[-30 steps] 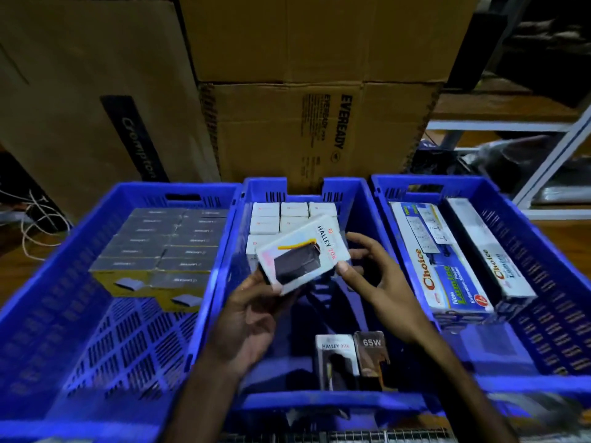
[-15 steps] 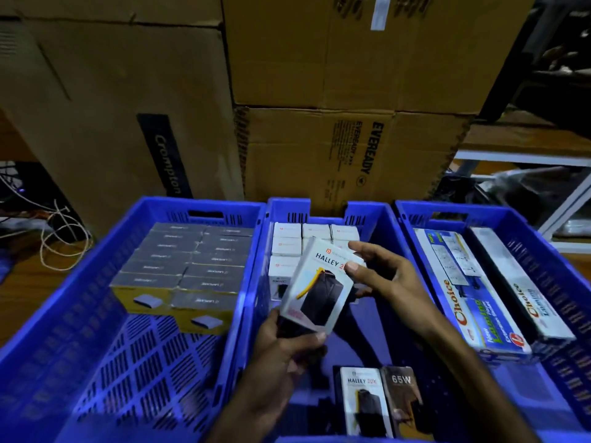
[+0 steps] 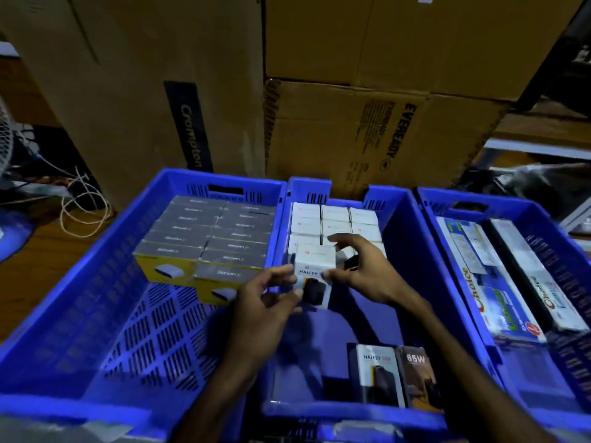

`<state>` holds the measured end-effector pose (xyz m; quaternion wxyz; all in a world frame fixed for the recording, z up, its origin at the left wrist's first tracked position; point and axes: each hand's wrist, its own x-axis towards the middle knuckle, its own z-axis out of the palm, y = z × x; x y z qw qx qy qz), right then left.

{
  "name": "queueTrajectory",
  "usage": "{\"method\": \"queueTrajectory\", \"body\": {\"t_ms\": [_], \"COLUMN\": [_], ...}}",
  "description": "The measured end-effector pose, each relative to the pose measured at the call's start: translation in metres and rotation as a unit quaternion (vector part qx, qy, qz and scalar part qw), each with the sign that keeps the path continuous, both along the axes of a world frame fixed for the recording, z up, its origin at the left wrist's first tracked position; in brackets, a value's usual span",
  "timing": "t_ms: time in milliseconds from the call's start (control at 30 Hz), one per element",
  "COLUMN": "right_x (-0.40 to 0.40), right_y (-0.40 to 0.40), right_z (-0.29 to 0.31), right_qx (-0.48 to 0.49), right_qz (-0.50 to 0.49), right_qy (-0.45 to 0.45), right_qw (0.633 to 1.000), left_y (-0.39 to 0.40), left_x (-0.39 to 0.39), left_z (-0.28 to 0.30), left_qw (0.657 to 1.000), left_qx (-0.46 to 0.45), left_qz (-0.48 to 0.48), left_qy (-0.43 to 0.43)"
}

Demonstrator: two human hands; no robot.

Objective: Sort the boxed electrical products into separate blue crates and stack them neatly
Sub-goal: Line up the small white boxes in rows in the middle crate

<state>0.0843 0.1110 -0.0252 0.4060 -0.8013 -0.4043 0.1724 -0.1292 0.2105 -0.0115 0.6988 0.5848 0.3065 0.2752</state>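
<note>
Head view, left to right. Left crate: grey-topped boxes stacked in two columns at the far end, yellow sides showing, near half bare mesh floor. Unchanged from a second ago (apart from the camera tipping down and closer).

Middle crate: rows of small white boxes packed against the far wall. Both hands meet here on the white Halley box. Left hand pinches its lower left edge, fingers curled round it; right hand grips the top and right side, thumb at the front corner, fingers arched over the top. What changed: a second ago the box was held face-up and tilted, well above the crate floor; half a second ago it was turned more upright; now it stands on end, top face up, lowered right in front of the white rows and apparently touching the nearest one (contact line hidden by fingers). Reads as the placing step nearly done: box oriented to match the stack and about to be seated as the next in the front row.

Near end of the same crate: one more Halley box and a dark 65W box standing side by side, not yet sorted.

Right crate: two long Choice boxes lying lengthwise, same as before.
</note>
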Motion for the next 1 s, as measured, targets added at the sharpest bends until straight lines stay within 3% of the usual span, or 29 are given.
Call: {"method": "queueTrajectory", "body": {"t_ms": [133, 433, 733, 1000], "right_x": [-0.007, -0.003, -0.015, -0.005], "right_y": [0.021, 0.032, 0.036, 0.01], "right_z": [-0.02, -0.049, -0.074, -0.046], "right_qx": [-0.024, -0.037, -0.081, -0.119], "right_qz": [0.012, 0.011, 0.024, 0.103], "right_qy": [-0.079, -0.098, -0.219, -0.19], "right_qw": [0.996, 0.994, 0.972, 0.969], "left_y": [0.003, 0.01, 0.006, -0.008], "left_x": [0.002, 0.008, 0.005, 0.006], "left_z": [-0.003, -0.008, -0.009, -0.01], "left_qw": [1.0, 0.998, 0.991, 0.956], "left_qx": [0.001, 0.035, 0.106, 0.242], "left_qz": [-0.019, -0.056, -0.074, -0.12], "left_qy": [-0.006, 0.003, 0.026, 0.11]}}
